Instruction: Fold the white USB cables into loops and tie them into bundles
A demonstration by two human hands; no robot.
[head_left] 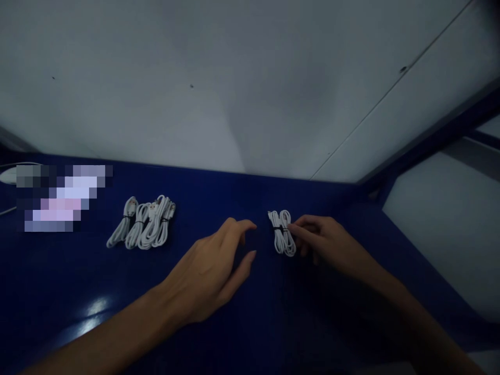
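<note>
A coiled white USB cable point(278, 242), bound at its middle with a black tie, lies on the blue table. My right hand point(324, 239) is at its right edge, with thumb and forefinger closed on the side of the coil near the tie; the other fingers curl below and are partly hidden. My left hand point(214, 265) hovers to the left of this coil, thumb and forefinger apart, with nothing between them. Farther left, several similar tied white cables point(146, 224) lie side by side, some with their metal USB plugs showing at the top.
The glossy blue tabletop point(226, 192) meets a pale wall point(195, 120) at the back. At the far left are a blurred-out bright object point(66, 200) and a white item point(8, 175) with a thin cord. A pale panel point(441, 208) with blue framing stands right.
</note>
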